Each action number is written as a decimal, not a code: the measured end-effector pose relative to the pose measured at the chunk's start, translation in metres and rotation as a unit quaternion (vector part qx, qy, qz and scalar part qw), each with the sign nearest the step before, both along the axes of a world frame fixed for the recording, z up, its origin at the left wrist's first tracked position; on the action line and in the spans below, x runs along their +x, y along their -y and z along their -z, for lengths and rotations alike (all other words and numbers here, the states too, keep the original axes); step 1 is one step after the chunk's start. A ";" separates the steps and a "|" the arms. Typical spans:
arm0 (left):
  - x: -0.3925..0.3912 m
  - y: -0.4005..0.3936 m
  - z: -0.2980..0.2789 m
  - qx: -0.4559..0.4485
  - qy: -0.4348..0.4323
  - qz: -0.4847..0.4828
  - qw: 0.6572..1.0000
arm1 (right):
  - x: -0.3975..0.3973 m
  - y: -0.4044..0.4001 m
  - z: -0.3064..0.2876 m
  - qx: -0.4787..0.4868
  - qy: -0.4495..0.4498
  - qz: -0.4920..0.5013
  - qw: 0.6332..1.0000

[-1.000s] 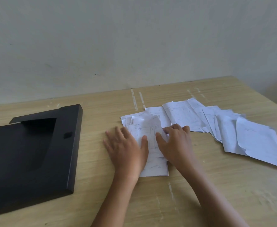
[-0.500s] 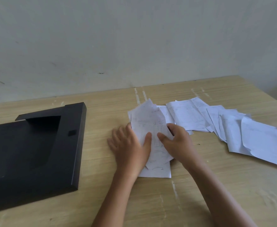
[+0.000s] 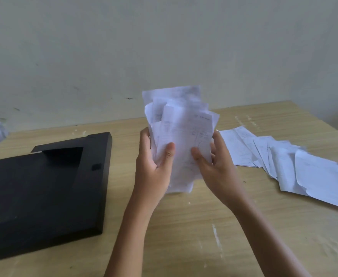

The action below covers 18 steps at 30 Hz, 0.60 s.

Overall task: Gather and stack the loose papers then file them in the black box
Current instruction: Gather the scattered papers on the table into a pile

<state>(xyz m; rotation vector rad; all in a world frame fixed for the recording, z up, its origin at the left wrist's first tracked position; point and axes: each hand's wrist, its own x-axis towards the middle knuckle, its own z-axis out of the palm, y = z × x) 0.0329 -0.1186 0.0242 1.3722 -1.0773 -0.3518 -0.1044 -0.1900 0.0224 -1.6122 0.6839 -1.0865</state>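
**While you held the bundle upright**

While your left hand [image 3: 154, 162] and right hand [image 3: 216, 162] pinched the stack of papers [image 3: 181, 132] from both sides, it stood upright above the table [image 3: 184, 226]. More loose papers [image 3: 288, 162] lay fanned out to the right. The black box [image 3: 44, 186] lay flat on the left, well apart.

Black box [image 3: 44, 188] lies left, loose papers [image 3: 296, 162] right, on table [image 3: 184, 226].
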 end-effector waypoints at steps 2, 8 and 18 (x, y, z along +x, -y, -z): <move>-0.001 -0.004 -0.002 -0.011 0.014 0.007 1.000 | 0.006 -0.007 -0.011 -0.053 -0.003 0.002 0.999; 0.007 -0.006 0.011 0.041 0.016 0.036 0.998 | 0.013 -0.007 -0.002 -0.129 -0.090 0.060 0.986; 0.007 -0.010 0.013 0.055 -0.054 0.040 0.996 | 0.006 -0.004 0.019 -0.025 -0.003 0.061 0.998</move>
